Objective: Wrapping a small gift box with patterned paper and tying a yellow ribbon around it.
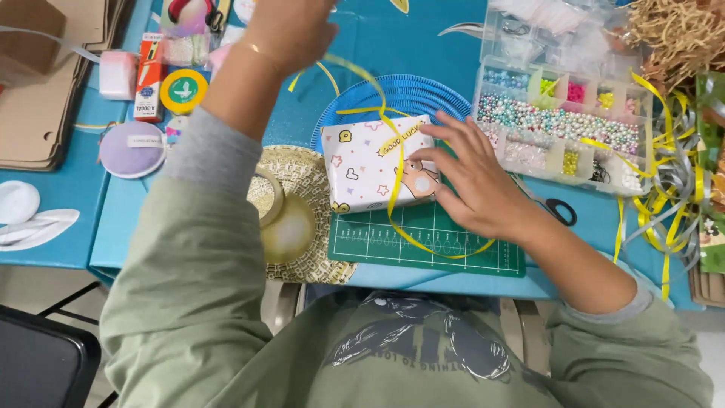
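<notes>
Blue tabletop [68,181] bearing craft materials. At its near edge, a green gridded cutting mat [423,242] carries a small rectangular box wrapped in white paper with printed doodles [362,162]. A thin, glossy yellow ribbon [393,162] crosses the box. Right hand [472,177], fingers spread, presses flat on the box; left hand [291,30], raised, pinches the ribbon's end. Toward the far right corner, a clear plastic compartment tray of pearly beads [563,121]; left of the mat, a round gold lace doily [298,215].

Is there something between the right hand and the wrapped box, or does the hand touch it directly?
Nothing visible stands between them: the right hand rests directly on the wrapped box, fingertips beside the yellow ribbon.
</notes>
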